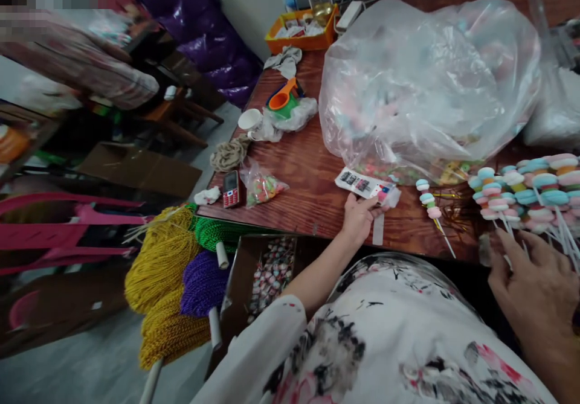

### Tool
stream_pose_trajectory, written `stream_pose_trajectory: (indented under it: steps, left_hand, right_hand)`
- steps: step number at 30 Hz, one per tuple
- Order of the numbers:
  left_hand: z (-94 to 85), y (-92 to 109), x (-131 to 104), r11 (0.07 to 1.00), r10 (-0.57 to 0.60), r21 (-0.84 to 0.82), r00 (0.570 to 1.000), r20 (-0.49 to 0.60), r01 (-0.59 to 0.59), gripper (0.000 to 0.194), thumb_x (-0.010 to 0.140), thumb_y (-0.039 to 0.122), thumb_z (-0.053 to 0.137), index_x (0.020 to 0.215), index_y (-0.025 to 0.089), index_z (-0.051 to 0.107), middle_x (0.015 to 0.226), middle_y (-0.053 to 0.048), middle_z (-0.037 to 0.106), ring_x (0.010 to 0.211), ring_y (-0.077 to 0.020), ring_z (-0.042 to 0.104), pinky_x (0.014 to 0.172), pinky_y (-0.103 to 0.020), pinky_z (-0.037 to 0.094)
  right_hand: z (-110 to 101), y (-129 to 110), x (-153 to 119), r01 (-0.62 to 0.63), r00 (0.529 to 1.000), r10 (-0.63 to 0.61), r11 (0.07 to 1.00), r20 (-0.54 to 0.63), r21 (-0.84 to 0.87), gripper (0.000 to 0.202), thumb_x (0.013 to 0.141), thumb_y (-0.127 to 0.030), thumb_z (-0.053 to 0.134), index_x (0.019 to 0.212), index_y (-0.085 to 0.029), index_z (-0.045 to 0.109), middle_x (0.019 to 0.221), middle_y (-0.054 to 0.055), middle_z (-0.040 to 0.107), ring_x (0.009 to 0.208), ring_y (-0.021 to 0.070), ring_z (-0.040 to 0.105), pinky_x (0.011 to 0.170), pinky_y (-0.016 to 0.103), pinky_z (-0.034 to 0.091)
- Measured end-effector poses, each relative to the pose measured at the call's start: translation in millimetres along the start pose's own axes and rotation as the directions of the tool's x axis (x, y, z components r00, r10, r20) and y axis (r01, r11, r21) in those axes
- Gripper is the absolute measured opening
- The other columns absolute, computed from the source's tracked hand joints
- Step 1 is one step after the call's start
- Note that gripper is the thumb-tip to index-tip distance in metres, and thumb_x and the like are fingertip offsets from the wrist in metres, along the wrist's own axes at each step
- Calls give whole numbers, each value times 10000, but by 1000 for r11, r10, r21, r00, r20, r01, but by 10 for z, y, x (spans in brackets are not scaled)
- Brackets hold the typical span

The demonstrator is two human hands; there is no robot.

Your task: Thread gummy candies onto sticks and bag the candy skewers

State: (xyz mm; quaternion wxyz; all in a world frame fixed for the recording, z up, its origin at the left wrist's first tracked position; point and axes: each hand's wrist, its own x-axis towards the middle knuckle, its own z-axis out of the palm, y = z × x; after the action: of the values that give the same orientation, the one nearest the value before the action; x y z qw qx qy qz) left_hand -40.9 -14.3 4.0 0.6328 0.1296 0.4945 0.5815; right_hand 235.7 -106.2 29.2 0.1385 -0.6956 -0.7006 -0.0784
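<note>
Left hand point(357, 223): fingers pinching printed packet point(360, 183) over worktop point(308, 198), just in front of big plastic bag point(426, 84). Right hand point(539, 277): fingers at sticks of bunched candy skewers point(539, 189), grip unclear.

The single skewer point(427, 198) carries light blue, white, green and pink pieces; the skewer bundle point(534, 194) shows pale blue, pink, white and orange layers, and the packet point(360, 182) is white with black lettering plus red and blue marks. The tabletop point(299, 183) is reddish-brown with dark wood grain; the large bag point(408, 72) is translucent, with pink and blue showing through. The wearer's top point(385, 325) is white with a grey-black and pink floral print; the yellow cord point(158, 271) is golden, the phone point(231, 191) red.
</note>
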Motion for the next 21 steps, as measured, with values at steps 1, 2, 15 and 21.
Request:
stream_pose_trajectory:
  steps: [1,2,15,21]
  left_hand:
    - [66,-53,-7,999,-21,-24,999,26,21,500,662,123,764,1064,196,475,927,-1,690,789,-142,692,782,-364,594]
    - [134,-99,-22,998,-51,-43,997,56,53,472,689,124,755,1061,196,474,928,-5,694,794,-143,698,807,-373,591]
    - [-233,277,-287,930,-214,341,955,206,135,313,722,319,772,930,113,661,748,-67,701,614,-164,692,553,-242,520]
    - [-40,253,-1,215,259,715,745,615,-665,176,792,286,717,936,186,722,1010,-109,685,1046,-248,609,959,-396,479]
  right_hand:
    - [-37,-59,7,26,1000,-26,999,-11,34,376,888,-299,571,1247,-218,643,1296,145,607,1083,371,575,786,460,446]
    - [-58,-122,20,66,998,-65,995,-19,78,374,886,-282,575,1249,-216,638,1301,144,602,1107,362,572,827,466,455]
    - [255,-329,171,370,928,-358,865,-100,339,334,859,-150,572,1188,-189,619,1167,120,657,1037,260,605,901,412,461]
    - [356,-570,228,412,910,-408,870,-73,270,261,869,-172,581,1120,-194,650,1104,79,698,971,225,604,827,378,375]
